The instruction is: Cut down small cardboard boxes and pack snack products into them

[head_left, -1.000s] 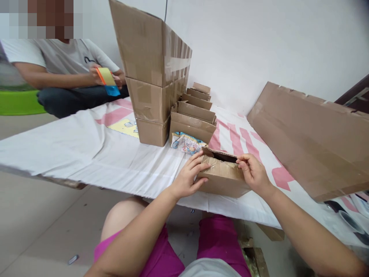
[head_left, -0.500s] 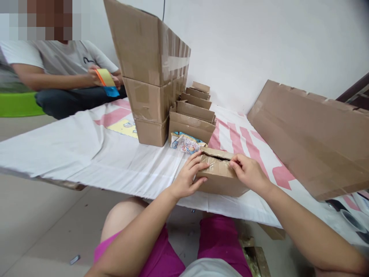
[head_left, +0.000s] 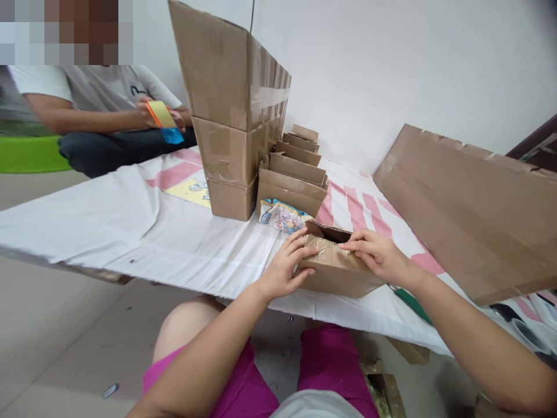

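Note:
A small cardboard box lies near the front edge of the table, with a dark gap along its top where one flap is raised. Clear tape shines on the near flap. My left hand steadies the box's left end, thumb on the front side and fingers over the top. At the right of the gap, my right hand has its fingers closed on the near flap's edge. Just behind the box is a crumpled, colourfully printed packet. The inside of the box is dark and cannot be made out.
Taped cardboard boxes stand stacked at the back left, beside a row of open boxes. A large cardboard piece leans at the right. Across the table, another person holds a tape roll. A green object lies by my right forearm.
The gap in the box top has widened as the far flap lifted. My right hand has shifted slightly along the edge, and the green object has come into view.

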`<state>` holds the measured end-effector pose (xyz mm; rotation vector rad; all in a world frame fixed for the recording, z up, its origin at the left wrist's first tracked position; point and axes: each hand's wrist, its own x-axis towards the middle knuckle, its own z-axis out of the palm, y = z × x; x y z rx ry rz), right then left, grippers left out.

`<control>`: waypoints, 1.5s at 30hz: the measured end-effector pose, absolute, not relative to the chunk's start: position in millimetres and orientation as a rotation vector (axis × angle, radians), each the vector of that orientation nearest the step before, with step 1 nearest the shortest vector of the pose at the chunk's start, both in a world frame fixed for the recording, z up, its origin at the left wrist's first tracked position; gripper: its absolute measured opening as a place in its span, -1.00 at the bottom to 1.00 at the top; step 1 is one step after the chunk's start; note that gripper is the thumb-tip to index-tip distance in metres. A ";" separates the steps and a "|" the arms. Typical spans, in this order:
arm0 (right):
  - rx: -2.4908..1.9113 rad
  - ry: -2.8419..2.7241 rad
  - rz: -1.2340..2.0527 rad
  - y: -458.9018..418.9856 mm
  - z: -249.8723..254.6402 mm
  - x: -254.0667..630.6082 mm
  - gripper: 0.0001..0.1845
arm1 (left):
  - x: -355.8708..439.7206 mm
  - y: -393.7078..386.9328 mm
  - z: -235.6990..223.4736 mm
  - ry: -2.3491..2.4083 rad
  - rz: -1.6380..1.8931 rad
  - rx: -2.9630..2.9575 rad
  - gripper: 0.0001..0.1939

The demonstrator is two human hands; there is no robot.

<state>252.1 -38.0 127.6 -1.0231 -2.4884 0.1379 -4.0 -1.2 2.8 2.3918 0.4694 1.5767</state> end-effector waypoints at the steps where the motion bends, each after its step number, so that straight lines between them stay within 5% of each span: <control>1: -0.988 -2.527 0.059 -36.9 127.9 251.9 -0.62 | -3.8 -1.4 3.1 0.469 1.580 2.392 -0.55; 21: -1.190 -2.292 -0.441 -25.3 111.2 223.5 -0.82 | -3.1 -1.6 2.9 0.481 1.575 2.400 -0.54; 33: -1.237 -1.579 0.446 -27.1 127.9 252.7 -0.81 | -7.0 -2.8 1.2 0.488 1.572 2.393 -0.53; 45: -1.380 -1.722 0.171 -58.7 110.3 288.2 -0.73 | -2.3 -11.9 4.4 0.628 1.733 2.511 -0.61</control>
